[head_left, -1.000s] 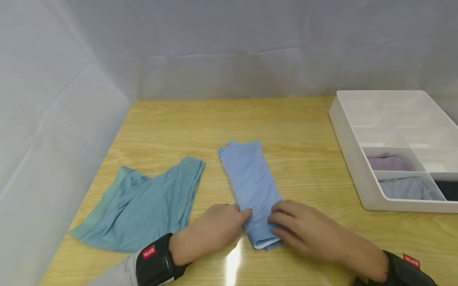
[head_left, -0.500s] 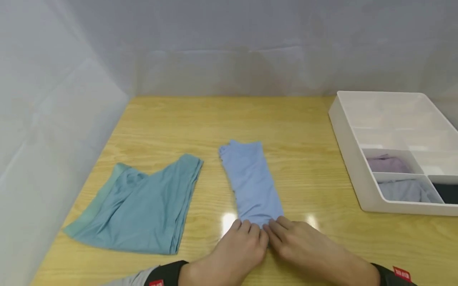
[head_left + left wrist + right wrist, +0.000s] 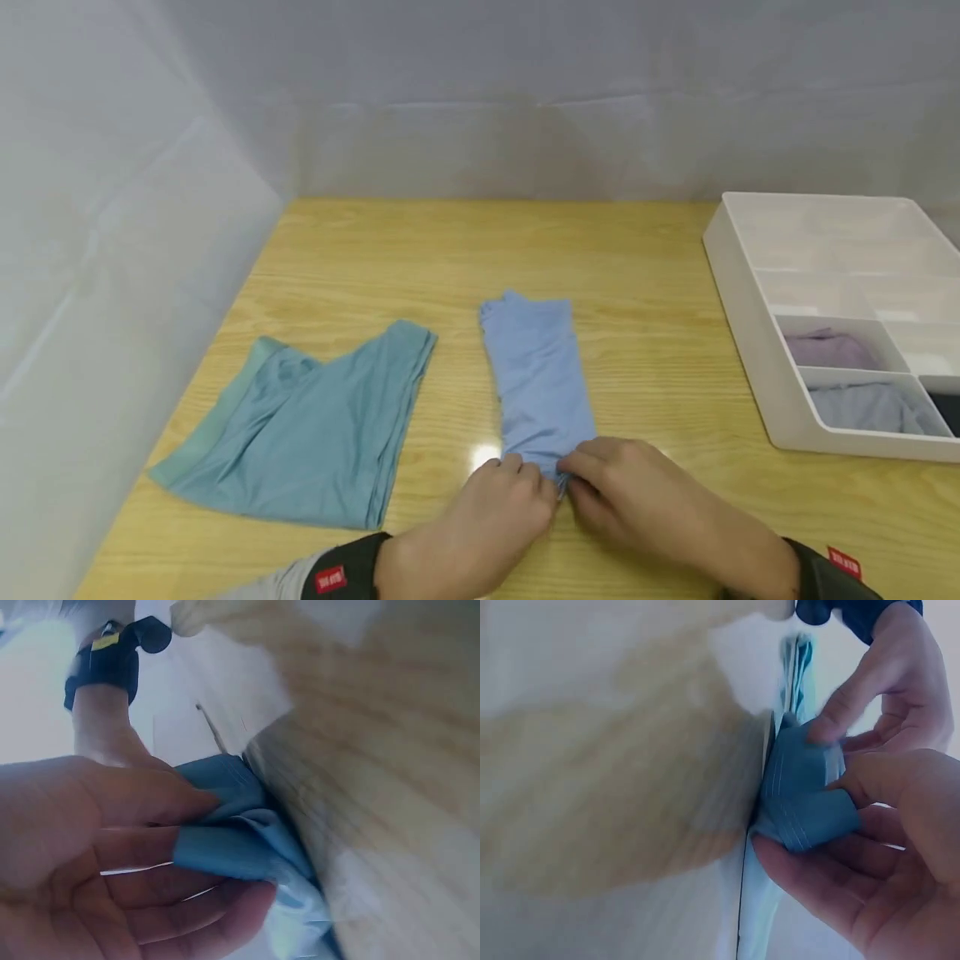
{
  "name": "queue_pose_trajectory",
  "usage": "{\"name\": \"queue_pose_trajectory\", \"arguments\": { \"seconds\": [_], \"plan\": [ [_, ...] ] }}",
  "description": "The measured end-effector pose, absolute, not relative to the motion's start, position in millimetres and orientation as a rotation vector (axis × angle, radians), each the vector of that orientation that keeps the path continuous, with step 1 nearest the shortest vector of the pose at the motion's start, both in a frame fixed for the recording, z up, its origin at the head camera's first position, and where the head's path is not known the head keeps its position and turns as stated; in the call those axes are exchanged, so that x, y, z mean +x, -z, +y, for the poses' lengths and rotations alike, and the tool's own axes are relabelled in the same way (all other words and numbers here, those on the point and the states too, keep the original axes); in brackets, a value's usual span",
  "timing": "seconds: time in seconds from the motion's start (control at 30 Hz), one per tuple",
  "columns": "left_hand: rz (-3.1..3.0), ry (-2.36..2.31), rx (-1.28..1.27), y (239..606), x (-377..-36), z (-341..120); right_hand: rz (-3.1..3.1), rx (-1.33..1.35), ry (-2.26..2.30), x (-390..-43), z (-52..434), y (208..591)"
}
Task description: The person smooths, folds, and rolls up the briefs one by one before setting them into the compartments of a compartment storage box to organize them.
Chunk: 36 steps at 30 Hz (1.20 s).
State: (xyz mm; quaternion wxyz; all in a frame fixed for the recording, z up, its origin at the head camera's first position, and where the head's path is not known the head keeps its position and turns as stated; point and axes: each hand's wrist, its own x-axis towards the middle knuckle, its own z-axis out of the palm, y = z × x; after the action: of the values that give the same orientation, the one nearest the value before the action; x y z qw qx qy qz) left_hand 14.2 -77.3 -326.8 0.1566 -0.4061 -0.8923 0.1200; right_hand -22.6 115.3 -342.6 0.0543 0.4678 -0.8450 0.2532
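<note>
A light-blue folded garment [image 3: 536, 375] lies as a narrow strip on the wooden table, its near end turned up under the fingers. My left hand [image 3: 498, 517] pinches the left of that near end. Close beside it, my right hand [image 3: 637, 492] pinches the right corner. In the left wrist view, the left hand's [image 3: 127, 847] thumb and fingers are around the turned-up cloth [image 3: 225, 851]. From the right wrist, a stitched hem [image 3: 802, 810] shows between the right hand's [image 3: 900, 847] thumb and fingers. The knuckles hide part of the fold in the head view.
To the left lies a teal garment [image 3: 315, 433] with a lighter waistband, folded flat. A white divided box [image 3: 738, 333] stands at the right; purple cloth [image 3: 832, 348], grey cloth [image 3: 873, 408] and dark cloth [image 3: 948, 408] sit in its nearer compartments. Pale sheeting [image 3: 480, 150] borders the table.
Both hands have come together at the garment's near end, which is now turned up and shorter than a second ago. Over the last half second they have barely moved; the view has shifted slightly.
</note>
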Motion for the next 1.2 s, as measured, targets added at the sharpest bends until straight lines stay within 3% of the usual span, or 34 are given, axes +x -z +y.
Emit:
{"name": "queue_pose_trajectory", "arguments": {
  "seconds": [0.33,0.53,0.87,1.2],
  "plan": [
    [-2.998,0.227,-1.248,317,-27,-86,-2.753,1.282,-0.84,-44,116,345],
    [-3.268,0.711,-0.988,321,-45,-87,-2.791,1.14,-0.696,-52,109,344],
    [-2.723,-0.193,-1.268,316,-9,-80,-2.585,1.325,-0.364,-42,102,334],
    [-2.67,-0.212,-1.252,323,-13,-77,-2.495,1.345,-0.069,-27,98,335]
  ]
}}
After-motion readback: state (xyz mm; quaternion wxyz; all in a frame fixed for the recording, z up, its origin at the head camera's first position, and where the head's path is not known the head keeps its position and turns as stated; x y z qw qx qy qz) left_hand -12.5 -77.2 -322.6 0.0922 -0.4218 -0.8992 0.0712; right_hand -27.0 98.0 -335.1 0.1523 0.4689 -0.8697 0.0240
